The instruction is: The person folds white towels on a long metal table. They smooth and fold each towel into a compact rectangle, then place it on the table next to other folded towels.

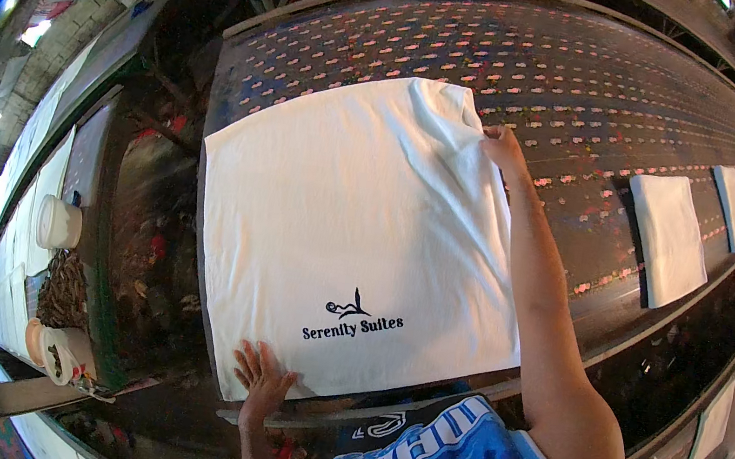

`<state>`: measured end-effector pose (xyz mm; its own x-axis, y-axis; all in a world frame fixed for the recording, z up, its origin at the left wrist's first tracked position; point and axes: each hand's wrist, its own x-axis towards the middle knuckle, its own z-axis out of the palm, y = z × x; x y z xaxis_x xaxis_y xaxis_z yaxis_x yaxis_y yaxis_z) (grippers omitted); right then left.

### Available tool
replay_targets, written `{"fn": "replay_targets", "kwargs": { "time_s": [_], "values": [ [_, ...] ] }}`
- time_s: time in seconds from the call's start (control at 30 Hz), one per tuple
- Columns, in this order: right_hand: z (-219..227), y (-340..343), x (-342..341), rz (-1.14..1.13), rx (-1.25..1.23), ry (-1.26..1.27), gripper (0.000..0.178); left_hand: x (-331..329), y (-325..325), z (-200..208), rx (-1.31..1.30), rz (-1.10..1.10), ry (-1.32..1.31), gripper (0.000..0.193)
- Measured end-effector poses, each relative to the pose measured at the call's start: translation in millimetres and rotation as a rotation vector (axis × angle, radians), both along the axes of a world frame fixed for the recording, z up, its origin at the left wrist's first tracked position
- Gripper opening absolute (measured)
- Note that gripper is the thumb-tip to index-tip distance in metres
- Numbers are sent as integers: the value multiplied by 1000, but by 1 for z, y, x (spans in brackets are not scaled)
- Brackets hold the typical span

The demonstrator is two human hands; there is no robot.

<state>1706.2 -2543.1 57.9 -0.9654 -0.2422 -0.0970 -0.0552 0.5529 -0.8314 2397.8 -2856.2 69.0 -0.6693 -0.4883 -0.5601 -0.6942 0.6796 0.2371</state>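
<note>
A white cloth [340, 226], which looks like a towel, lies spread on the long dark table before me, with a small black printed emblem and lettering near its front edge. Fingers spread, my left hand [265, 377] rests flat on its near left corner. My right arm reaches along the right side, where my right hand [503, 151] has its fingers closed on the cloth's far right edge. Creases run through the fabric beside that hand; elsewhere it lies mostly smooth.
Rows of small pale printed marks cover the dark tabletop [584, 91]. Folded white cloths [670, 239] stand in a line along its right edge. Across a gap on the left, another table holds a white bucket [59, 223], a second container [66, 354] and more white cloth.
</note>
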Motion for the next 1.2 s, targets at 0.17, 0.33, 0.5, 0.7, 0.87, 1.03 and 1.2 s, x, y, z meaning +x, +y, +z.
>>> {"fn": "replay_targets", "kwargs": {
  "time_s": [0.17, 0.33, 0.5, 0.7, 0.87, 1.03, 1.2],
  "values": [
    [-3, -46, -33, 55, -301, -237, 78, 10, 1, 1, -9, -5, -12, 118],
    [-21, -63, -126, 69, -662, -513, 82, 7, -14, -4, -24, -61, 51, 120],
    [-12, -98, -111, -129, -542, -142, 61, 10, 3, 7, -12, 19, -7, 119],
    [-19, -84, -117, -179, -611, -102, 62, 8, 5, 12, -30, 10, -19, 118],
    [-17, -77, -139, -10, -674, -385, 30, 9, 3, 11, -17, 9, 8, 118],
    [-2, -81, -165, 258, -18, -303, 29, 8, -1, 9, -27, 8, 18, 119],
    [-6, -104, -173, 348, 384, 66, 35, 8, 0, 7, -31, 21, 3, 120]
  ]
}}
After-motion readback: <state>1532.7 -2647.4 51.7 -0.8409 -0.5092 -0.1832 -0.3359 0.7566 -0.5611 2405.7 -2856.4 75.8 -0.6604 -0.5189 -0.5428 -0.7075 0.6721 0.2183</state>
